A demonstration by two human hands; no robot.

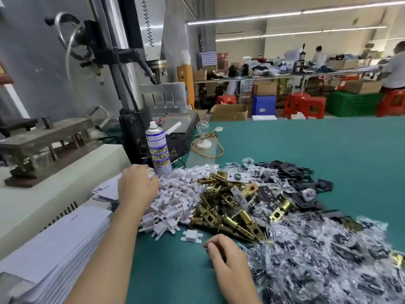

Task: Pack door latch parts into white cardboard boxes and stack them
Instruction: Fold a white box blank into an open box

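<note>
The fingers (213, 245) of the right hand (230, 260) curl low over the green bench (175, 270); whether they pinch anything I cannot tell. Just beyond lie brass latch bolts (225, 207), heaped against white plastic pieces (179, 194). Farther, the left hand (138, 185) reaches over flat white box blanks (105, 193), its grip hidden. Pulling a blank carelessly could, I judge, scatter the touching heaps or knock the spray can (158, 148) close behind.

A blue-and-white spray can (158, 150) stands on the green tabletop (306, 145) beside a grey press machine (131, 62) — a clear bulb (202, 133) on a white base sits near it, trailing yellow wires. Well behind: red stools (303, 105), a blue crate (263, 104), green crates (352, 103).
</note>
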